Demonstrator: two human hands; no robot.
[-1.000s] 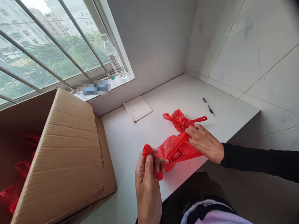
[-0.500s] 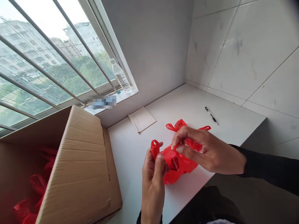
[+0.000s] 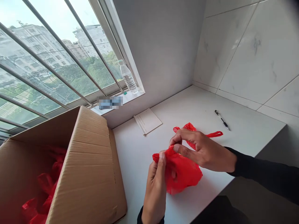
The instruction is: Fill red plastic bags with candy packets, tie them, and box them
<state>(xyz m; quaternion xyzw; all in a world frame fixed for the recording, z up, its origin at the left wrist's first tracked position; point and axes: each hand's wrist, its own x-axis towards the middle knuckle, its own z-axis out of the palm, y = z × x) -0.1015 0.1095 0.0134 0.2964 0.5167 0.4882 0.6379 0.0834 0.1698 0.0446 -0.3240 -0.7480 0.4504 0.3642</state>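
Observation:
A thin red plastic bag (image 3: 183, 174) hangs over the white tabletop, its upper edge pinched by both of my hands. My left hand (image 3: 156, 180) grips the edge on the left, thumb on top, with a bit of red film poking out past the fingertips. Thumb and fingers of my right hand (image 3: 198, 149) close on the same edge a little farther right. Behind the right hand lies more red plastic (image 3: 189, 126), with a looped handle (image 3: 215, 134) sticking out to the right; whether it belongs to the same bag I cannot tell.
An open cardboard box (image 3: 91, 168) with red plastic bags (image 3: 50, 186) inside stands at left. On the table (image 3: 182, 102) lie a pale notepad (image 3: 149, 121) and a pen (image 3: 222, 120). A water bottle (image 3: 128, 77) stands on the barred window's sill.
My hands have come closer together along the bag's edge. The bag's body now hangs spread out below them, and the dark red piece seen in it before no longer shows. The view has shifted slightly.

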